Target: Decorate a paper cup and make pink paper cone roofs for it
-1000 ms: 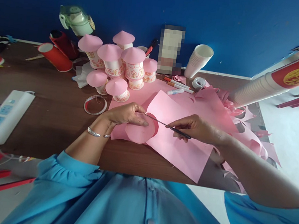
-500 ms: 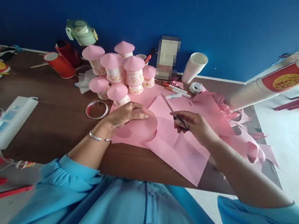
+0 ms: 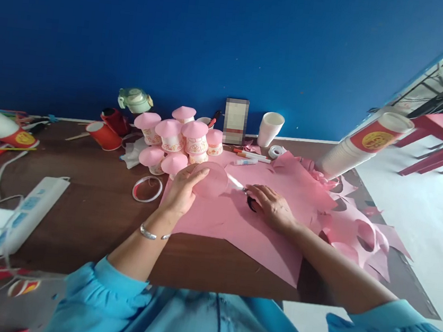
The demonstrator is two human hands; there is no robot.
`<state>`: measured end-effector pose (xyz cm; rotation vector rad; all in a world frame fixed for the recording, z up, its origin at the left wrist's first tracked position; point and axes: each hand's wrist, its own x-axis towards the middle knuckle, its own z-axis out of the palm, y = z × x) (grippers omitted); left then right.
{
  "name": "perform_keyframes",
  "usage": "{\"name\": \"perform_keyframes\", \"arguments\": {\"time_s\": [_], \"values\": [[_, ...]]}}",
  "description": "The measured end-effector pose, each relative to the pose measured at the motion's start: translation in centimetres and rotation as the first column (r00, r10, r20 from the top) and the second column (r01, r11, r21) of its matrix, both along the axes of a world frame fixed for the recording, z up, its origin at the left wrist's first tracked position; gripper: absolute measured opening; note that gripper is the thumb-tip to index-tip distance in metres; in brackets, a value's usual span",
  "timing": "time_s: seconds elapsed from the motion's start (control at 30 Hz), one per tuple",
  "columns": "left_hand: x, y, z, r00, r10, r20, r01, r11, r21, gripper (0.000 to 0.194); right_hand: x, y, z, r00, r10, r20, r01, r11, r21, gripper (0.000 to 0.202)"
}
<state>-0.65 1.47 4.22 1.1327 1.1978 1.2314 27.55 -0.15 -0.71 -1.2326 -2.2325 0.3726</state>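
Note:
My left hand [image 3: 182,189] pinches the left edge of a round pink paper disc [image 3: 212,181], thumb on top. My right hand [image 3: 272,208] is palm down over the pink sheets [image 3: 215,218], its fingers on the black handles of the scissors [image 3: 251,202]. The scissor blades point left toward the disc's right edge; whether they touch it I cannot tell. Behind my left hand stand several decorated paper cups with pink cone roofs [image 3: 168,128]. A roll of tape [image 3: 147,189] lies left of my left hand.
Pink offcuts [image 3: 358,232] and a long stack of cups [image 3: 347,148] are on the right. Markers [image 3: 252,156], a glue tube [image 3: 245,162] and white cups [image 3: 270,129] stand or lie behind. A power strip [image 3: 27,216] with cables is at the left.
The view has tilted up, so the table things appear lower. My right hand has turned palm down, with the scissors lower and closer to the sheets. My left hand still holds the disc, now tilted up more.

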Motion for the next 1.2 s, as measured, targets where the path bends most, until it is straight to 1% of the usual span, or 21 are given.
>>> {"name": "perform_keyframes", "arguments": {"time_s": [0.03, 0.07, 0.1, 0.13, 0.17, 0.2, 0.27, 0.3, 0.37, 0.43, 0.53, 0.6, 0.63, 0.7, 0.77, 0.83, 0.9, 1.03, 1.07, 1.13, 1.2], "values": [[0.1, 0.0, 0.0, 1.000, 0.008, -0.012, -0.008, 1.000, 0.004, 0.023, -0.6, 0.2, 0.4, 0.982, -0.095, -0.163, 0.077, 0.991, -0.111, 0.032], [0.3, -0.1, 0.1, 1.000, 0.017, -0.019, -0.017, 1.000, 0.002, 0.025, -1.2, 0.4, 0.9, 0.922, -0.195, -0.334, 0.113, 0.962, -0.249, 0.030], [0.5, -0.2, 0.2, 0.999, 0.026, -0.022, -0.026, 1.000, -0.002, 0.028, -2.0, 0.4, 1.5, 0.820, -0.291, -0.493, 0.098, 0.920, -0.380, 0.030], [0.7, -0.3, 0.3, 0.999, 0.035, -0.024, -0.035, 0.999, -0.004, 0.031, -2.8, 0.4, 2.1, 0.693, -0.364, -0.622, 0.033, 0.878, -0.477, 0.033], [1.0, -0.4, 0.5, 0.999, 0.042, -0.027, -0.042, 0.999, 0.000, 0.033, -3.6, 0.3, 2.8, 0.573, -0.412, -0.708, -0.051, 0.845, -0.533, 0.039], [1.2, -0.6, 0.8, 0.998, 0.044, -0.035, -0.044, 0.999, 0.010, 0.035, -4.4, 0.1, 3.4, 0.482, -0.438, -0.759, -0.126, 0.822, -0.555, 0.045], [1.8, -1.1, 1.4, 0.997, 0.034, -0.068, -0.032, 0.999, 0.036, 0.036, -5.9, -0.2, 4.4, 0.369, -0.451, -0.813, -0.231, 0.802, -0.550, 0.050], [2.1, -1.3, 1.7, 0.996, 0.029, -0.084, -0.025, 0.999, 0.044, 0.035, -6.5, -0.4, 4.7, 0.352, -0.452, -0.819, -0.272, 0.788, -0.552, 0.051], [2.6, -1.8, 2.1, 0.995, 0.007, -0.099, -0.004, 1.000, 0.028, 0.032, -7.4, -0.6, 4.8, 0.341, -0.460, -0.820, -0.320, 0.764, -0.561, 0.052], [2.8, -2.1, 2.1, 0.997, -0.044, -0.071, 0.042, 0.999, -0.030, 0.030, -7.8, -0.5, 4.5, 0.324, -0.472, -0.820, -0.328, 0.756, -0.566, 0.051], [2.4, -1.9, 1.3, 0.974, -0.217, 0.062, 0.224, 0.965, -0.140, 0.033, -7.3, 0.1, 3.5, 0.305, -0.483, -0.821, -0.323, 0.759, -0.566, 0.050], [1.7, -1.4, 0.8, 0.929, -0.347, 0.132, 0.367, 0.909, -0.195, 0.036, -6.7, 0.6, 2.9, 0.330, -0.473, -0.817, -0.337, 0.750, -0.569, 0.051], [1.3, -1.1, 0.6, 0.906, -0.402, 0.135, 0.422, 0.880, -0.218, 0.036, -6.4, 0.8, 2.7, 0.350, -0.462, -0.815, -0.346, 0.744, -0.571, 0.051], [0.6, -0.5, 0.5, 0.880, -0.468, 0.086, 0.473, 0.845, -0.249, 0.035, -5.9, 1.1, 2.2, 0.398, -0.435, -0.808, -0.359, 0.737, -0.573, 0.050], [0.3, 0.1, 0.7, 0.872, -0.490, 0.026, 0.477, 0.835, -0.275, 0.034, -5.8, 1.3, 1.8, 0.449, -0.404, -0.797, -0.353, 0.740, -0.573, 0.049], [0.5, 0.5, 0.7, 0.873, -0.488, -0.005, 0.463, 0.832, -0.306, 0.034, -6.0, 1.2, 1.5, 0.494, -0.374, -0.785, -0.338, 0.749, -0.570, 0.048], [0.9, 0.8, 0.4, 0.885, -0.465, -0.016, 0.435, 0.840, -0.326, 0.034, -6.2, 1.0, 1.4, 0.510, -0.358, -0.782, -0.327, 0.760, -0.561, 0.047], [1.4, 0.9, -1.2, 0.949, -0.311, 0.053, 0.313, 0.904, -0.293, 0.036, -6.2, 0.8, 1.3, 0.462, -0.402, -0.790, -0.275, 0.783, -0.559, 0.051], [1.3, 0.9, -1.5, 0.960, -0.270, 0.076, 0.280, 0.918, -0.280, 0.036, -6.1, 0.7, 1.4, 0.466, -0.414, -0.782, -0.249, 0.787, -0.565, 0.053], [0.8, 0.9, -2.0, 0.974, -0.204, 0.099, 0.222, 0.946, -0.238, 0.035, -5.9, 0.6, 1.4, 0.515, -0.414, -0.751, -0.190, 0.799, -0.570, 0.054], [0.3, 1.0, -2.1, 0.982, -0.158, 0.100, 0.174, 0.968, -0.182, 0.033, -5.8, 0.3, 1.3, 0.613, -0.369, -0.698, -0.143, 0.817, -0.558, 0.052]]}}
